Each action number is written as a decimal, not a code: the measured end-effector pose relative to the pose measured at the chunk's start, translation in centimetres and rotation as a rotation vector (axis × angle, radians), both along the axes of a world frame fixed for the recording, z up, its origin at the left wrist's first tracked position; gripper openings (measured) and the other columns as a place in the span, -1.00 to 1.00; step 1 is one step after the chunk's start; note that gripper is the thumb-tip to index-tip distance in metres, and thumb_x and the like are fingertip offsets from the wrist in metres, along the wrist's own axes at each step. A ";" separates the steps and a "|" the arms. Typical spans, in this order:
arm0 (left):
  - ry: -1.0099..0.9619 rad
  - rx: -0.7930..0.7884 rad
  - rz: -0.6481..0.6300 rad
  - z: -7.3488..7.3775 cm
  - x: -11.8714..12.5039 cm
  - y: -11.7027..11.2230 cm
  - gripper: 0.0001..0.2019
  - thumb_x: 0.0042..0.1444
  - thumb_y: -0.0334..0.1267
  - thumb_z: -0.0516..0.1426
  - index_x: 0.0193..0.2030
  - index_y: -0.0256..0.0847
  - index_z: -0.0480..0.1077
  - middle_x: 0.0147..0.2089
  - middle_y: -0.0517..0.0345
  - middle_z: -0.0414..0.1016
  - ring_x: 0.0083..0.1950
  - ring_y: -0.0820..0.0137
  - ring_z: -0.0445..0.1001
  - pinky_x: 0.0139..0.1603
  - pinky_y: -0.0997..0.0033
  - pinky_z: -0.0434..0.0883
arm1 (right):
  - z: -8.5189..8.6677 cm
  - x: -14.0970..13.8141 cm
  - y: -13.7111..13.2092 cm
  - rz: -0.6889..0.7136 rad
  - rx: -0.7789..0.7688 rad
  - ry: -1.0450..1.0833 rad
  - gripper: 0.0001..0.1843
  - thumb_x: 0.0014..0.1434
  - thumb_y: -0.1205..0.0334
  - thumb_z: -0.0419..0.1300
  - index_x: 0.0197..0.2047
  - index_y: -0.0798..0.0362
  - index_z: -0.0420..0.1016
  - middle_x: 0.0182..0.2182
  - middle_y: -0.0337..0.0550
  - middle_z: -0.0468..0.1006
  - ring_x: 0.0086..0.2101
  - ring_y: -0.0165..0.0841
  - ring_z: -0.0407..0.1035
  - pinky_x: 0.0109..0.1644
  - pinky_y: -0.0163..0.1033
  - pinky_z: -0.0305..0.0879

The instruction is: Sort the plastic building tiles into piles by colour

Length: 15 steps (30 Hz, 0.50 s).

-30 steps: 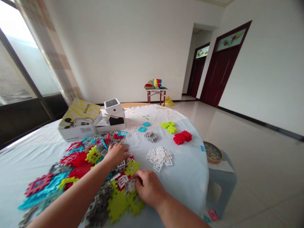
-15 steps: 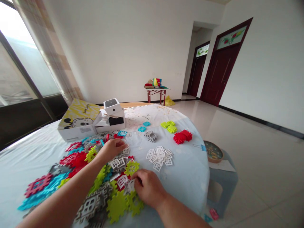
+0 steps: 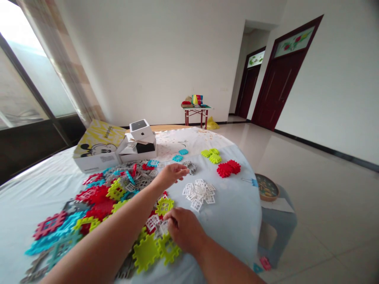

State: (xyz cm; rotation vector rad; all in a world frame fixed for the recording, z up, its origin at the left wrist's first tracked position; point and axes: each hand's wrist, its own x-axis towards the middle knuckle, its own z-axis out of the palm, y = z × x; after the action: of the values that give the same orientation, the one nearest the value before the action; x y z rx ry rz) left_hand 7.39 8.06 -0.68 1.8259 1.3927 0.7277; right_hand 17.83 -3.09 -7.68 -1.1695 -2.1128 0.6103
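Observation:
My left hand [image 3: 174, 172] is over the table beside the small grey gear-edged pieces [image 3: 192, 167], its fingers drawn together; whatever they hold is hidden. My right hand [image 3: 187, 228] rests curled at the edge of the mixed heap, thumb and forefinger close to a white window piece [image 3: 164, 227]. What lies inside its fingers I cannot make out. Nearby lie a lime green square frame [image 3: 164, 206] and a large lime green plate [image 3: 146, 252]. A pile of white window pieces [image 3: 199, 194] sits to the right of both hands.
Lime green [image 3: 213, 157], red [image 3: 228, 169] and blue discs [image 3: 177, 158] lie in groups farther back. A cartoon-printed box [image 3: 99, 148] and a white phone box [image 3: 140, 131] stand at the back left. A blue-grey stool [image 3: 281, 221] holding a round bowl [image 3: 266, 187] is beyond the table's right edge.
My left hand has moved right, from above the mixed heap to beside the grey pieces. My right hand stays nearly in place. The view has shifted slightly.

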 end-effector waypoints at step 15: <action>0.563 0.138 0.026 -1.8 -13.7 -4.6 -0.57 -0.08 0.07 0.08 -0.17 -0.16 0.46 -0.22 0.12 0.52 -0.21 0.33 0.43 -0.18 0.41 0.31 | 0.1 0.0 -0.1 0.044 0.050 0.141 -0.74 0.07 0.45 0.02 -0.26 0.04 0.48 -0.35 -0.18 0.54 -0.30 -0.39 0.42 -0.19 -0.37 0.27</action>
State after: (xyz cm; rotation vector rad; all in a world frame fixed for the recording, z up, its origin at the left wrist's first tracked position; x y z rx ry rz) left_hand -6.27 3.46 -2.43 2.2337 1.7509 0.3329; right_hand 17.88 -3.18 -7.61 -1.0252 -2.0269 0.6376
